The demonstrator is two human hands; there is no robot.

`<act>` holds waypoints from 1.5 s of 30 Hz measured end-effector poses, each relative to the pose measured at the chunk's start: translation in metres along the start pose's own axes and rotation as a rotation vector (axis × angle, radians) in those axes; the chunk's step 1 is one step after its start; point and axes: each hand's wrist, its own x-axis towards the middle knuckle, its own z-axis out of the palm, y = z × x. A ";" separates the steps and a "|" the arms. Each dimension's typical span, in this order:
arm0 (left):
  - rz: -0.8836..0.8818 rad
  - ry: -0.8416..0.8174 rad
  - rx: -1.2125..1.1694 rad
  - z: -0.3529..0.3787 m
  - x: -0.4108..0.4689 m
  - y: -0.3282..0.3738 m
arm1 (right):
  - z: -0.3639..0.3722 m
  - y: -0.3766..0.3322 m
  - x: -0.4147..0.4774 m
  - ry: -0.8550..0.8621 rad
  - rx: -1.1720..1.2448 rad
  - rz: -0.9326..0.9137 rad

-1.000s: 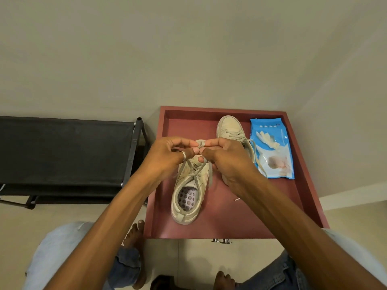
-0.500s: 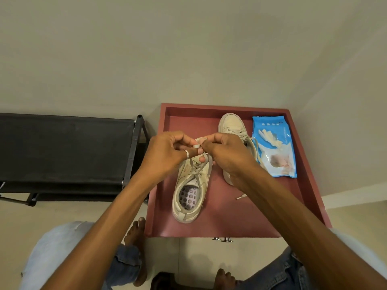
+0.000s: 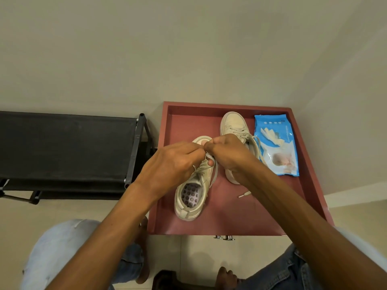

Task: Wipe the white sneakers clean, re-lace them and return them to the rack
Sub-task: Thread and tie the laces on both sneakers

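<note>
White lace (image 3: 214, 173) is pinched between left hand (image 3: 173, 162) and right hand (image 3: 228, 153), now drawn closer together than a moment ago | near sneaker (image 3: 189, 197) sits mid worktop (image 3: 230, 218), far sneaker (image 3: 232, 122) behind right | probably threading an eyelet, hands hide it | re-lacing unfinished, rack (image 3: 67, 147) waits left

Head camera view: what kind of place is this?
Probably a home hallway corner: a black shoe rack stands by the plain wall, and the red table beside it holds white sneakers and a pack of wet wipes.
</note>
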 end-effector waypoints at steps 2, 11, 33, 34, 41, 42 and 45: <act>-0.011 -0.021 0.004 0.000 0.000 0.003 | -0.001 -0.001 0.000 -0.013 0.013 0.028; -0.892 -0.176 -1.032 -0.016 0.019 0.005 | -0.010 -0.004 0.006 -0.101 -0.074 -0.116; -1.262 -0.004 -1.313 -0.010 0.023 -0.002 | -0.013 0.002 0.003 0.103 -0.749 -0.820; -1.268 -0.007 -1.274 -0.010 0.022 -0.004 | -0.014 0.003 0.004 0.109 -0.784 -0.796; -1.013 -0.258 -0.182 -0.011 0.005 -0.024 | -0.036 0.009 0.000 -0.022 -1.058 -0.487; -1.008 -0.280 -0.144 -0.011 0.003 -0.026 | -0.040 0.009 0.000 -0.044 -1.098 -0.441; -1.005 -0.351 -0.078 -0.012 0.000 -0.025 | -0.049 0.012 0.000 -0.097 -1.176 -0.337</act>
